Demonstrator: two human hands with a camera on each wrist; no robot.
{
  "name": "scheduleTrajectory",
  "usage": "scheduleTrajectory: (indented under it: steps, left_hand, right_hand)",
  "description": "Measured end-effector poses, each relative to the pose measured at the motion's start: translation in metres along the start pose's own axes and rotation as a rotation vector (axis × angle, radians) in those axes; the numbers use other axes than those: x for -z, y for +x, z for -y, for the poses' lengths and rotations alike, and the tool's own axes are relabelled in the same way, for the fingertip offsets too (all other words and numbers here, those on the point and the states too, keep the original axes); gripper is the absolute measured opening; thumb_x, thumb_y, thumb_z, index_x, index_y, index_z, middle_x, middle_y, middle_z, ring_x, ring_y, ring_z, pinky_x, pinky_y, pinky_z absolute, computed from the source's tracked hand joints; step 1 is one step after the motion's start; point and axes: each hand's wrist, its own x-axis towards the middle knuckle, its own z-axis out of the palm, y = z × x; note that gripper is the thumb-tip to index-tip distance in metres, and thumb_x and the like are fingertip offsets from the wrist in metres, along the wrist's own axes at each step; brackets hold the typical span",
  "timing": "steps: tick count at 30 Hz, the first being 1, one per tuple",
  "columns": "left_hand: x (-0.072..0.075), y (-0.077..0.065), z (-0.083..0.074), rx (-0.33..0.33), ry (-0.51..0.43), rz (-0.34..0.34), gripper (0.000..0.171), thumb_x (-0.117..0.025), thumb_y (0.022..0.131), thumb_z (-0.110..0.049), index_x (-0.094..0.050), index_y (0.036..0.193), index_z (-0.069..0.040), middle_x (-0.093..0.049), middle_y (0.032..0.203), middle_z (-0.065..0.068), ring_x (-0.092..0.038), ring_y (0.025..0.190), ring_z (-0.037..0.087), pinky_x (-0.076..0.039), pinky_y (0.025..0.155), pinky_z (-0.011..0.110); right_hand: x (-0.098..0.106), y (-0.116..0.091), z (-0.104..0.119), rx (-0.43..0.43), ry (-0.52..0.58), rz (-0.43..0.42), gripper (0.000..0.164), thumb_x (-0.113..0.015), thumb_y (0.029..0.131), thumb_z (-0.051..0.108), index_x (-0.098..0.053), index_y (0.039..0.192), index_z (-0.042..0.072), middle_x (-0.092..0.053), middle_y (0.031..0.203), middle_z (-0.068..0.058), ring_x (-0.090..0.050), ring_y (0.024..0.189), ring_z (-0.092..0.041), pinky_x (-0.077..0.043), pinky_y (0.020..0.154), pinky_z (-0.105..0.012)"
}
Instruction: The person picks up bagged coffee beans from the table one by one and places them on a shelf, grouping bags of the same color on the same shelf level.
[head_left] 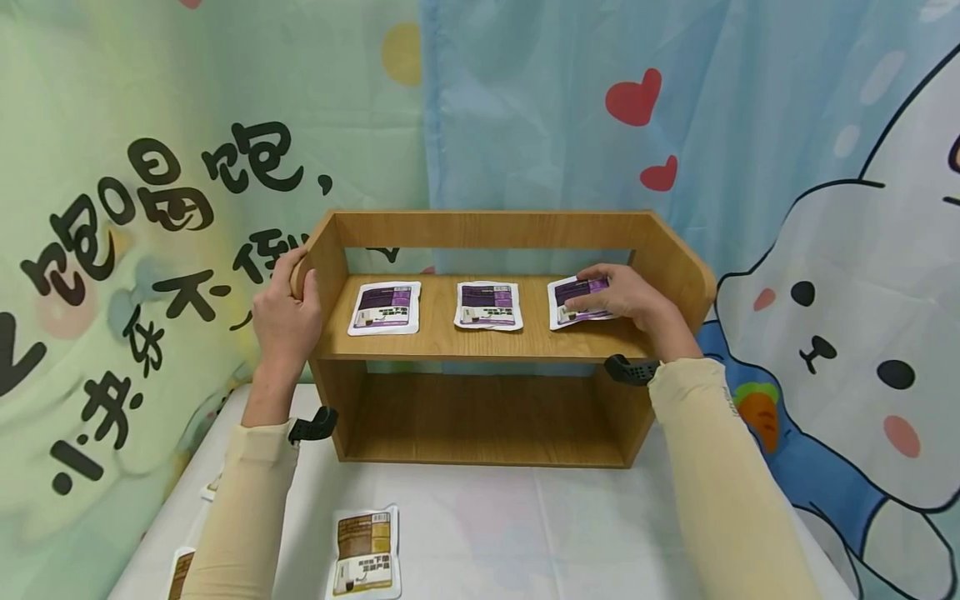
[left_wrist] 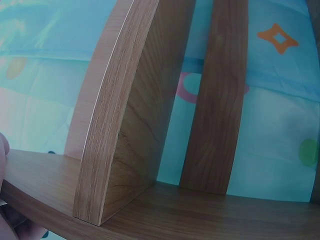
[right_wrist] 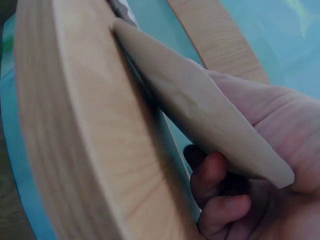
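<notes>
A two-tier wooden shelf (head_left: pixel 480 417) stands on the table. My left hand (head_left: pixel 288 312) grips the upper part of its left side panel, thumb inside and fingers outside; only a sliver of that hand (left_wrist: pixel 4 150) shows in the left wrist view. At the right of the upper board, my right hand (head_left: pixel 626 293) holds a white packet with a purple label (head_left: pixel 561 304), partly covered by the fingers. In the right wrist view this packet (right_wrist: pixel 200 105) is tilted, one end near the board. Two similar purple-label packets (head_left: pixel 386 308) (head_left: pixel 488 306) lie apart at the left and middle.
A brown-label packet (head_left: pixel 365 554) lies on the white tablecloth (head_left: pixel 480 533) before the shelf. Another brown packet (head_left: pixel 180 571) is partly hidden by my left sleeve. Printed curtains (head_left: pixel 525 100) hang behind and beside the table.
</notes>
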Motion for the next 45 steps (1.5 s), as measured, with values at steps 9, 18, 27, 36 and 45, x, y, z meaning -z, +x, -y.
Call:
scheduleTrajectory:
  steps: [9,18,27,36,45]
  left_hand:
    - [-0.001,-0.001,0.002,0.001,0.008,-0.003,0.034,-0.053,0.100,-0.025,-0.058,0.131,-0.012,-0.067,0.112,0.019,-0.066,0.070,0.035,-0.048,0.053,0.043]
    - [-0.001,0.000,0.001,-0.005,0.001,-0.003,0.034,-0.053,0.100,-0.025,-0.058,0.131,-0.011,-0.067,0.111,0.019,-0.067,0.073,0.037,-0.051,0.054,0.045]
    - [-0.001,0.000,0.001,-0.013,-0.002,-0.013,0.034,-0.053,0.100,-0.024,-0.058,0.130,-0.010,-0.068,0.109,0.020,-0.066,0.070,0.036,-0.048,0.052,0.043]
    - [-0.001,0.000,0.000,-0.012,-0.002,-0.011,0.034,-0.053,0.100,-0.024,-0.058,0.131,-0.010,-0.068,0.109,0.020,-0.066,0.069,0.035,-0.048,0.051,0.042]
    - [-0.002,0.000,0.001,-0.016,0.003,-0.017,0.034,-0.053,0.099,-0.023,-0.058,0.130,-0.010,-0.068,0.108,0.020,-0.066,0.068,0.035,-0.047,0.051,0.041]
  right_hand:
    - [0.000,0.003,-0.003,-0.010,-0.039,0.008,0.085,-0.080,0.077,0.041,-0.042,0.145,0.006,-0.031,0.144,-0.026,-0.031,0.124,-0.042,-0.029,0.103,-0.055]
    - [0.003,0.002,-0.003,0.007,-0.122,0.026,0.080,-0.078,0.080,0.042,-0.044,0.142,0.005,-0.033,0.142,-0.027,-0.033,0.123,-0.042,-0.028,0.103,-0.057]
    - [0.003,0.001,-0.005,0.046,-0.135,0.039,0.080,-0.078,0.080,0.042,-0.044,0.141,0.002,-0.035,0.142,-0.028,-0.035,0.123,-0.041,-0.028,0.104,-0.056]
    - [0.001,-0.011,0.007,0.072,-0.159,-0.036,0.079,-0.069,0.087,0.044,-0.039,0.144,-0.001,-0.035,0.145,-0.027,-0.036,0.127,-0.041,-0.030,0.104,-0.057]
    - [0.004,-0.054,0.045,0.201,-0.263,-0.297,0.052,-0.064,0.093,0.035,-0.054,0.130,0.002,-0.052,0.131,-0.023,-0.049,0.115,-0.039,-0.040,0.094,-0.056]
